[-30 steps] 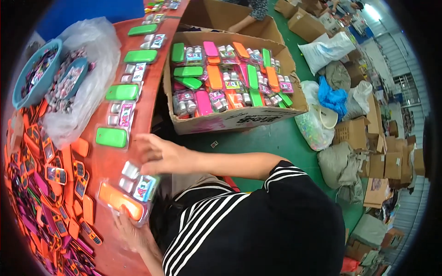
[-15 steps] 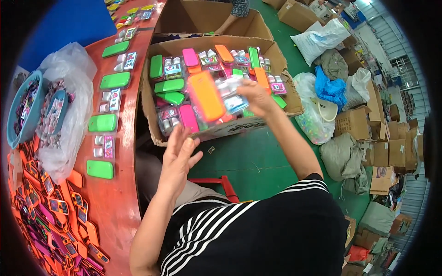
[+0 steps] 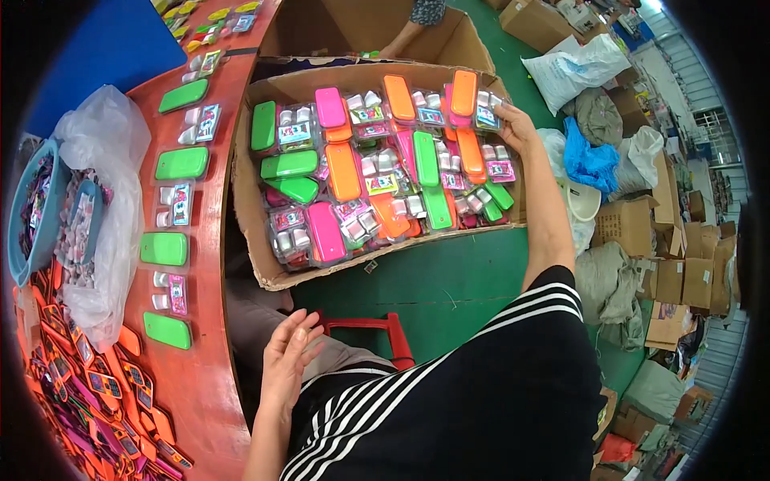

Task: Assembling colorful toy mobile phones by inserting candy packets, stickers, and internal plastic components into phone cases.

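Observation:
My right hand (image 3: pixel 517 128) pinches the edge of a clear blister pack (image 3: pixel 486 114) at the far right corner of a big cardboard box (image 3: pixel 269 272). An orange phone-shaped case (image 3: pixel 463 93) and small white pieces show in that pack. Under and around it, the box holds many similar packs, with green, pink and orange cases, such as a pink case (image 3: pixel 326 231) and a green case (image 3: pixel 289 164). My left hand (image 3: pixel 289 353) hovers by my lap, below the box's near edge, fingers apart and nothing in them.
On the red table (image 3: pixel 212 321) at left lie a row of packs with green cases (image 3: pixel 181 163), a heap of orange toy phones (image 3: pixel 104 385), a blue basket (image 3: pixel 20 264) and a plastic bag (image 3: pixel 112 160). A red stool (image 3: pixel 397 337) stands below. Another person's arm (image 3: pixel 405 36) reaches into a second box.
My right hand has carried the pack with the orange case from above the middle of the box to its far right corner. My left hand has drawn back toward my lap.

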A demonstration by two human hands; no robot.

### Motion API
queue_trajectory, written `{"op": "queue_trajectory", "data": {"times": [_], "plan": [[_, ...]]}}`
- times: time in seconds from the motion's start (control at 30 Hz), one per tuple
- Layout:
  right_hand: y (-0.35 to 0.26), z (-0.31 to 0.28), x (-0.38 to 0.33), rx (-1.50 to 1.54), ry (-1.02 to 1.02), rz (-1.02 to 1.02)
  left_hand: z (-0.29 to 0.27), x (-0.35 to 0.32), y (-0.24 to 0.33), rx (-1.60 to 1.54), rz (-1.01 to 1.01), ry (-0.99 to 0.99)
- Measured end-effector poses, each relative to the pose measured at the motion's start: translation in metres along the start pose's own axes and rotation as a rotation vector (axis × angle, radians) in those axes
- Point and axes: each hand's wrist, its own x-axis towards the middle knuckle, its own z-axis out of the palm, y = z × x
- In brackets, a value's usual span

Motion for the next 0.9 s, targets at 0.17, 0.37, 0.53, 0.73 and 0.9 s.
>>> {"op": "queue_trajectory", "data": {"times": [0.17, 0.37, 0.53, 0.73, 0.9], "plan": [[-0.003, 0.013, 0.001, -0.284, 0.132, 0.044, 0.003, 0.003, -0.001, 0.025, 0.002, 0.006], [0.010, -0.002, 0.039, -0.970, 0.378, -0.149, -0.002, 0.000, -0.008, 0.064, 0.012, -0.007], [0.021, -0.005, 0.045, -0.949, 0.367, -0.299, -0.008, -0.006, -0.011, 0.111, -0.012, -0.029], [0.004, -0.014, 0.046, -1.574, 0.531, -0.437, -0.028, -0.023, -0.008, 0.116, 0.198, 0.000], [0.007, 0.162, -0.012, -1.289, 0.126, -0.793, -0.061, -0.069, 0.031, 0.422, 0.507, 0.752]]}}
